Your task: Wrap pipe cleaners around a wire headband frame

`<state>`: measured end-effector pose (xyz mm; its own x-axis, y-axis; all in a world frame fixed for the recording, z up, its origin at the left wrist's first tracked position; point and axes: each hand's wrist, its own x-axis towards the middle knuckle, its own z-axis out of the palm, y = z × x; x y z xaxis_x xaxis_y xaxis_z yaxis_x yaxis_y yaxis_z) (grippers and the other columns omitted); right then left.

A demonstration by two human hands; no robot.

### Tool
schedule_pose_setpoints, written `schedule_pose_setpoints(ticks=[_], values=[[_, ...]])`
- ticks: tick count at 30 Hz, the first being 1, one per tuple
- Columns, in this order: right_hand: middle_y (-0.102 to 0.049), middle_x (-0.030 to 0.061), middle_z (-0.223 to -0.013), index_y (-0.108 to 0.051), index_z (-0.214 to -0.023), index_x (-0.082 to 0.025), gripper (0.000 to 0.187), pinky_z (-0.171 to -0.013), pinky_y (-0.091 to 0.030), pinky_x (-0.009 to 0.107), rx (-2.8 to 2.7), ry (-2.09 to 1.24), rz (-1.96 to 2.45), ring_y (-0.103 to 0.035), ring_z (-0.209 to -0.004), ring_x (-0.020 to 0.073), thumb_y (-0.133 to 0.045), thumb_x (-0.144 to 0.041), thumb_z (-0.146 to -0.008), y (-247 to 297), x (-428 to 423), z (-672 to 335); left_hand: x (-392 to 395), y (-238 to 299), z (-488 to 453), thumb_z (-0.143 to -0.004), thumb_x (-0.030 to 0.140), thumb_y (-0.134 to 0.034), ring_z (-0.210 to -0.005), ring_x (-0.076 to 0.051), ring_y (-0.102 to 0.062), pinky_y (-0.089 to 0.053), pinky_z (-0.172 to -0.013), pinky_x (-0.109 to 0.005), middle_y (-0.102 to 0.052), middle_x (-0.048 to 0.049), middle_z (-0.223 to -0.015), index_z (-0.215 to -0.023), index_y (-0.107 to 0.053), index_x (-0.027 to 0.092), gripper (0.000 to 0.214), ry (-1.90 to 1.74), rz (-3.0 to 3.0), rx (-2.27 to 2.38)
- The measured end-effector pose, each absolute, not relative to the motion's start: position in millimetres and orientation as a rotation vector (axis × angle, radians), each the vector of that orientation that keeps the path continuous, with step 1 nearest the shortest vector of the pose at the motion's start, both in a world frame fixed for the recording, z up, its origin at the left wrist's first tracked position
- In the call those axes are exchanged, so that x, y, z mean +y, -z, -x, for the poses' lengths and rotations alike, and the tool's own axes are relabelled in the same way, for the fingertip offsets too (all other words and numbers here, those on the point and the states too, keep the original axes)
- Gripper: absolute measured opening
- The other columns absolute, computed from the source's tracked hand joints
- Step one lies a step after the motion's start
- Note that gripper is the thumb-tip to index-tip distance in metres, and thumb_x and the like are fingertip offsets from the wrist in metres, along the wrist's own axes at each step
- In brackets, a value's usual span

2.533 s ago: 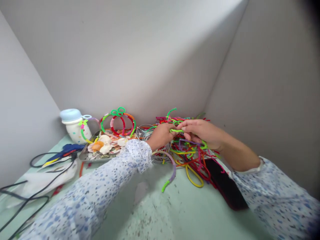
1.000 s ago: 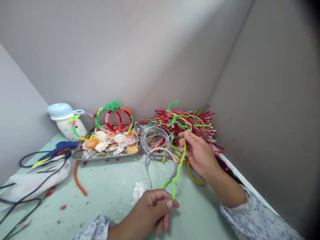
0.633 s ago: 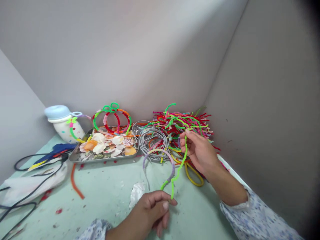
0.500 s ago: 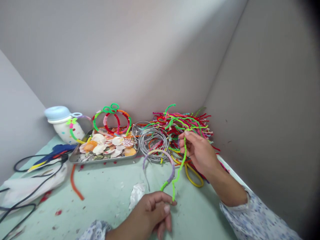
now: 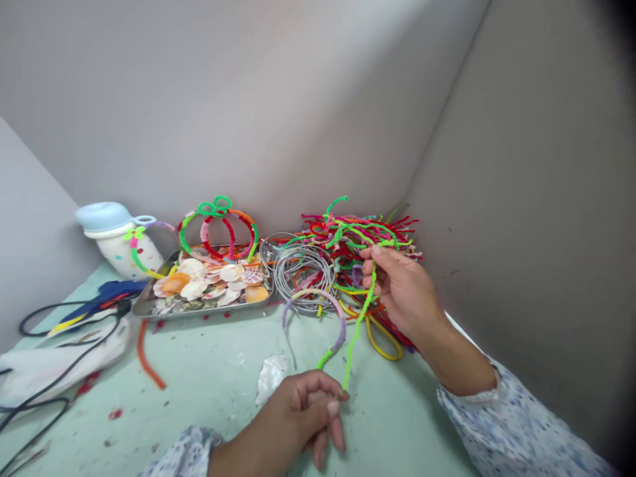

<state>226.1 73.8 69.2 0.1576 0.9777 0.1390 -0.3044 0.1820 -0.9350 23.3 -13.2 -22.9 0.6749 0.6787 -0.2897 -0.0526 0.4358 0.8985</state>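
A bright green pipe cleaner (image 5: 358, 324) stretches between my two hands. My left hand (image 5: 303, 417), low in the view, pinches its near end between thumb and forefinger. My right hand (image 5: 402, 288) pinches the far end, just in front of a tangled pile of coloured pipe cleaners (image 5: 358, 242) in the corner. A headband wrapped in purple and green (image 5: 318, 315) lies on the table between the hands. A coil of bare wire headbands (image 5: 301, 271) sits beside the pile.
A metal tray of seashells (image 5: 209, 288) holds decorated hoops (image 5: 218, 225). A white jar with a blue lid (image 5: 116, 235), a blue glue gun (image 5: 99, 301), black cables (image 5: 44, 391), a white bag (image 5: 59, 361) and an orange pipe cleaner (image 5: 146, 358) lie left. Grey walls close three sides.
Both hands were in the pile; my left hand has since pulled back toward me with one end of the green pipe cleaner, drawing it out. Over the last second the hands barely move.
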Motion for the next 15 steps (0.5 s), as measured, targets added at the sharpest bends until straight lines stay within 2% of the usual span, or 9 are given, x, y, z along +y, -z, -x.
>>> schedule_pose_setpoints(ticks=[4, 10, 15], values=[[-0.062, -0.0024, -0.065, -0.07, -0.089, -0.015, 0.022, -0.04, -0.041, 0.014, -0.899, -1.216, 0.874, -0.057, -0.051, 0.0063, -0.074, -0.032, -0.075, -73, 78, -234, -14, 25, -22, -0.082, 0.047, -0.068, -0.036, -0.004, -0.05, -0.025, -0.038, -0.016, -0.074, -0.006, -0.073, -0.092, -0.057, 0.014, 0.037, -0.533, -1.022, 0.691], [-0.068, 0.0015, -0.07, -0.072, -0.089, -0.015, 0.015, -0.044, -0.05, 0.011, -0.936, -1.181, 0.939, -0.065, -0.057, 0.0084, -0.069, -0.028, -0.082, -86, 76, -245, -13, 18, -24, -0.078, 0.046, -0.071, -0.038, -0.004, -0.053, -0.024, -0.038, -0.017, -0.075, -0.0088, -0.08, -0.091, -0.057, 0.013, 0.038, -0.552, -0.999, 0.702], [-0.073, 0.0037, -0.082, -0.071, -0.092, -0.017, 0.019, -0.065, -0.059, 0.016, -1.048, -1.254, 0.952, -0.071, -0.073, 0.0123, -0.075, -0.019, -0.074, -97, 70, -255, -10, 16, -25, -0.077, 0.048, -0.071, -0.036, -0.004, -0.052, -0.025, -0.038, -0.017, -0.074, -0.0077, -0.074, -0.09, -0.057, 0.012, 0.041, -0.568, -0.959, 0.715]])
